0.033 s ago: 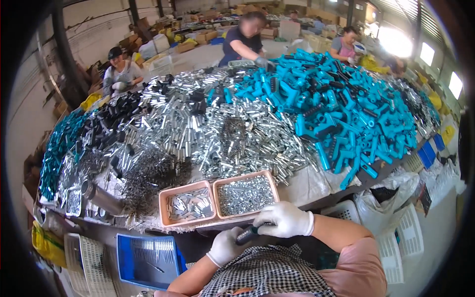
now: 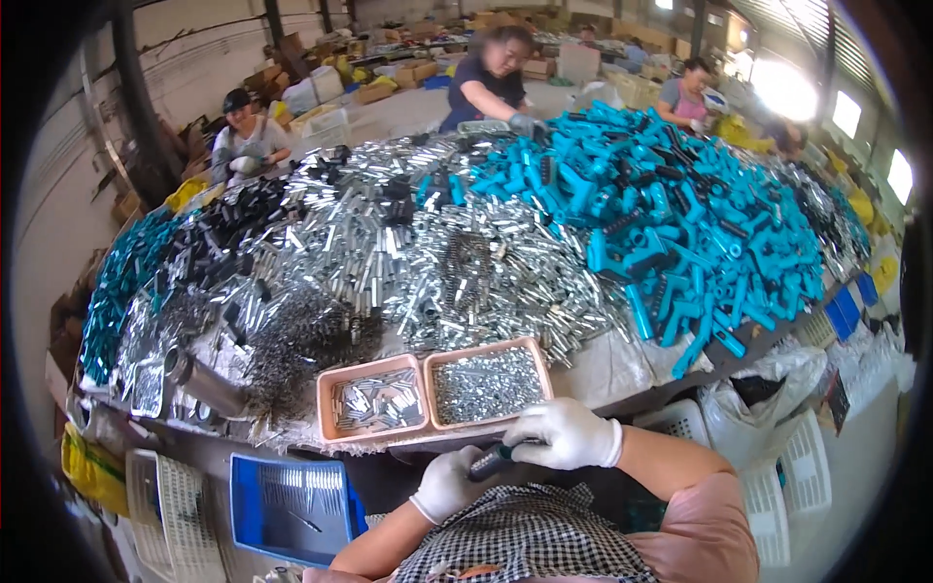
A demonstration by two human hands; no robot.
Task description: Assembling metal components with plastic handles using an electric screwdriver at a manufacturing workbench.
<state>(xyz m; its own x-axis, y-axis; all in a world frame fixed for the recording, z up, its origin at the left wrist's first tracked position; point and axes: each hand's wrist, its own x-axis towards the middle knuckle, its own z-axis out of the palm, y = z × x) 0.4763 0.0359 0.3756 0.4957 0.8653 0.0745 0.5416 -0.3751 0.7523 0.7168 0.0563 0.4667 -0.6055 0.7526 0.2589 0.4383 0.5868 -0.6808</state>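
Lower centre of frame: dark cylindrical part (image 2: pixel 491 462) held between both hands. White-gloved left hand (image 2: pixel 449 485): fingers curled round its lower-left end. White-gloved right hand (image 2: pixel 571 434): fingers closed at its upper-right end, fingertips partly hidden. Just above, at front edge of cloth-covered desk (image 2: pixel 614 367): pink rectangular tray (image 2: pixel 325 408) containing silver pins. Upper right: heap of teal angled plastic housings (image 2: pixel 705 248).

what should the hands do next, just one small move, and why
Perhaps ease the right hand slightly off the end of the dark part to check it: that hand covers the end, so how it sits can't be seen, while the left hand is wrapped around the part and should hold it steady.
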